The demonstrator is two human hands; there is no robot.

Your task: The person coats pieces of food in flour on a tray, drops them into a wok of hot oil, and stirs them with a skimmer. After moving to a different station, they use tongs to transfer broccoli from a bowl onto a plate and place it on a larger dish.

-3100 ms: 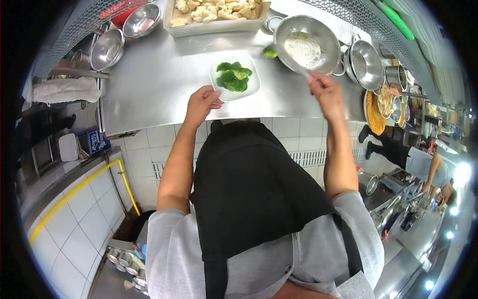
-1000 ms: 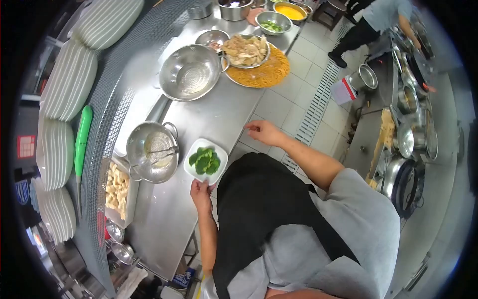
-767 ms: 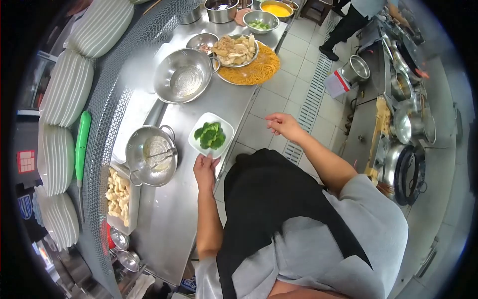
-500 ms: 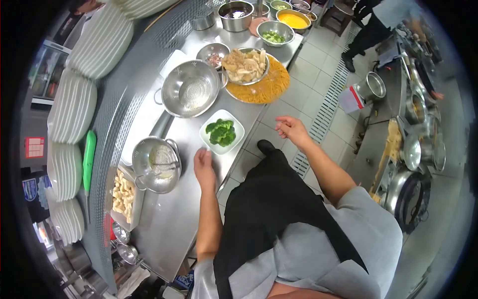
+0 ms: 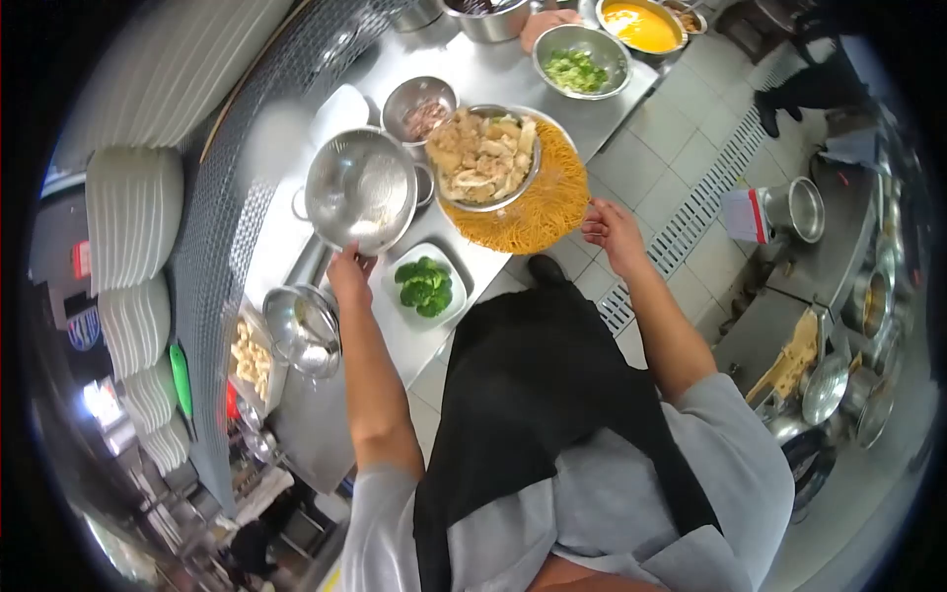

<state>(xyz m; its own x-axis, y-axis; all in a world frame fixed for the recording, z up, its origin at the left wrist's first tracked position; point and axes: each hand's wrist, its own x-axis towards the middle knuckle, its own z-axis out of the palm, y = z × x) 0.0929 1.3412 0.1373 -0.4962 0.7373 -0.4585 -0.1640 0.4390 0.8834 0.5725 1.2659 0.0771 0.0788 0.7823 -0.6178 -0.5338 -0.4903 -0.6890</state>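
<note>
My left hand point(image 5: 352, 276) reaches to the near rim of a steel colander point(image 5: 367, 173), its fingers pinched at the edge. Just to its right is a square white bowl point(image 5: 460, 298) of green broccoli point(image 5: 424, 286). Loosely bent and holding nothing, my right hand point(image 5: 614, 235) is beside the right edge of a broad round of yellow noodles point(image 5: 513, 229). On those noodles rests a metal bowl heaped with pale brown, chunky food point(image 5: 480, 158). A second steel bowl point(image 5: 301, 331), with a utensil in it, sits to the left of my left forearm.
A small bowl of pinkish bits point(image 5: 424, 111), a bowl of chopped greens point(image 5: 577, 71) and a bowl of yellow liquid point(image 5: 643, 27) stand farther back. Stacked white plates point(image 5: 133, 217) line the shelf at left. A stove counter point(image 5: 779, 335) with pans runs along the right.
My left hand has moved forward from beside the broccoli bowl to the colander's rim. My right hand has come to the noodles' edge. The view has shifted.
</note>
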